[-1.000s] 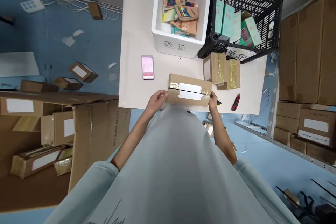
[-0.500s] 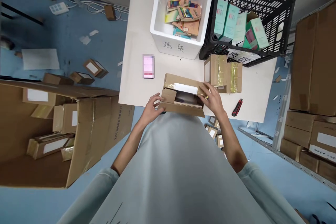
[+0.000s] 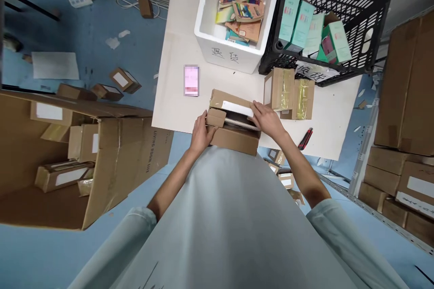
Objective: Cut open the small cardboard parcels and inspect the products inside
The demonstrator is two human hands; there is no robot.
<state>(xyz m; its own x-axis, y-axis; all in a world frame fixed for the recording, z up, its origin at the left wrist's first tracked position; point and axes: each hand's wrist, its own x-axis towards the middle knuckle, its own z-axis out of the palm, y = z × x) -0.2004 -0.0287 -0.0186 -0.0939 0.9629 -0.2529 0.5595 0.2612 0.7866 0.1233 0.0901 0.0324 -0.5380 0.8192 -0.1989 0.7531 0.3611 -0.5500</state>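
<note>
A small cardboard box (image 3: 235, 140) rests at the table's front edge against my body, its top flaps raised and a white label on the far flap. Through the opening a flat, pale-edged item shows, too covered to name. My left hand (image 3: 202, 133) grips the box's left end, thumb along the near side. At the right end, my right hand (image 3: 267, 119) holds the far flap, its fingertips at the opening. Just beyond the right hand stand two taped cardboard boxes (image 3: 278, 88). A red and black box cutter (image 3: 305, 139) lies to the right.
A white foam bin (image 3: 228, 54) with booklets and a black crate (image 3: 366, 36) with mint-green boxes stand at the back. On the table's left lies a blurred pink rectangle (image 3: 191, 80). A large open carton (image 3: 127, 158) with parcels is at left; stacked cartons (image 3: 403, 86) line the right.
The box has tipped so its near side shows more. My left hand has moved up around its left end, and my right hand has shifted left along the far flap.
</note>
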